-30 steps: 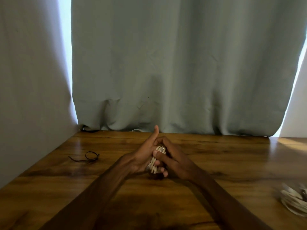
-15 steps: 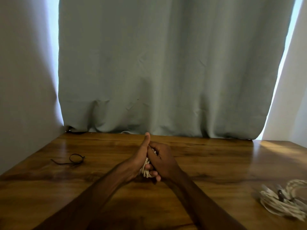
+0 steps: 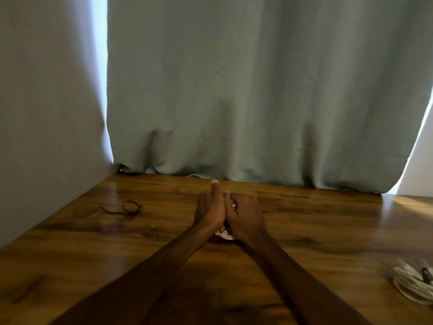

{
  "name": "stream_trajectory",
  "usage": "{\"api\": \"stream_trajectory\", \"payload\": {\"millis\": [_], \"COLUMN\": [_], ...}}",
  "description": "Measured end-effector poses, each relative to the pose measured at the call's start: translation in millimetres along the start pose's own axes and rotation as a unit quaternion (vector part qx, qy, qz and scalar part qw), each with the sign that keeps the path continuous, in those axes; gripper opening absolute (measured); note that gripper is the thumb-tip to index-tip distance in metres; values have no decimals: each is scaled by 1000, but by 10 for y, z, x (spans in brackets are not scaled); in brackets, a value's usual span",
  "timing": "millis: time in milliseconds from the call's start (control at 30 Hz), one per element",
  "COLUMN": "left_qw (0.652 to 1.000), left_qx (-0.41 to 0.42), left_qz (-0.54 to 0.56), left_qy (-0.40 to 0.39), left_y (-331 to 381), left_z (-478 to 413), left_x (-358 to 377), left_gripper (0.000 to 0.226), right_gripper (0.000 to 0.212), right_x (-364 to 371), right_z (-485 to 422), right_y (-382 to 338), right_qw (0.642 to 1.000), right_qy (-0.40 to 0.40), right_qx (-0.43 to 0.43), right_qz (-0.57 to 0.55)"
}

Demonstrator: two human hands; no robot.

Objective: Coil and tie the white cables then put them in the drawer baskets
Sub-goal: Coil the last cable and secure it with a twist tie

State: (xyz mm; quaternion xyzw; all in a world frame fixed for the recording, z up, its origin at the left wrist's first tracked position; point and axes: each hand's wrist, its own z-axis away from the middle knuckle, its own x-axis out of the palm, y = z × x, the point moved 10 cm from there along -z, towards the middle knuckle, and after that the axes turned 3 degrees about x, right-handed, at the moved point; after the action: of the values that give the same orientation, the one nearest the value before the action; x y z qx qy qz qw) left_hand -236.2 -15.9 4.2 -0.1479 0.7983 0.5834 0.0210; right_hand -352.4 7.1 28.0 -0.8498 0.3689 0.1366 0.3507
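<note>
where two bare forearms reach in from the bottom edge, a glossy, dark-grained wooden table [image 3: 93, 266] lies under them. at the near right edge sits a loose heap of white cables [image 3: 412, 285], blurred and well apart from the hands. further in, at the middle of the table, the left hand [image 3: 210, 211] and right hand [image 3: 246, 216] are pressed together round a coiled white cable [image 3: 226, 235], whose loops peep out below the palms and again between the knuckles. the right hand's fingers curl over the coil; the left hand wraps it from the other side, thumb straight and pointing away. out to the left a black tie [image 3: 130, 207] lies alone in a loop on the wood. beyond, a grey-green curtain [image 3: 257, 90] hangs down to the table's far edge, with a pale wall [image 3: 46, 90] on the left.
</note>
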Motion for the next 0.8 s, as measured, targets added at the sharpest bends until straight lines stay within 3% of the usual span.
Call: {"api": "stream_trajectory", "payload": {"millis": [167,267,333,433,567,667,800], "left_qw": [999,997,996,985,904,865,870], "left_qx": [15,57,61,-19,-91,-124,-107], "left_qz": [-36,-41,-29,34,149,203,180], "left_qy": [18,-14,-65,-170,-390,-443,-446], "left_y": [14,71,76,-14,-8,-21,17], "left_z": [-56,-75,-29,3,250,350,344], "left_x": [1,113,202,347,607,647,683], "left_gripper": [61,58,58,53,53,53,55], "right_gripper": [51,47,50,55,54,50,58], "right_x": [-66,-205,-268,-337,-403,-476,-468], "right_z": [-41,-76,-72,-75,-75,-50,-44], "right_y": [-3,38,62,132,194,210,258], "right_qw": [999,998,997,996,997,993,993], "right_qy": [22,46,59,74,78,103,97], "right_qx": [11,18,13,17,18,31,40], "right_qz": [30,46,49,51,-8,-50,-53]}}
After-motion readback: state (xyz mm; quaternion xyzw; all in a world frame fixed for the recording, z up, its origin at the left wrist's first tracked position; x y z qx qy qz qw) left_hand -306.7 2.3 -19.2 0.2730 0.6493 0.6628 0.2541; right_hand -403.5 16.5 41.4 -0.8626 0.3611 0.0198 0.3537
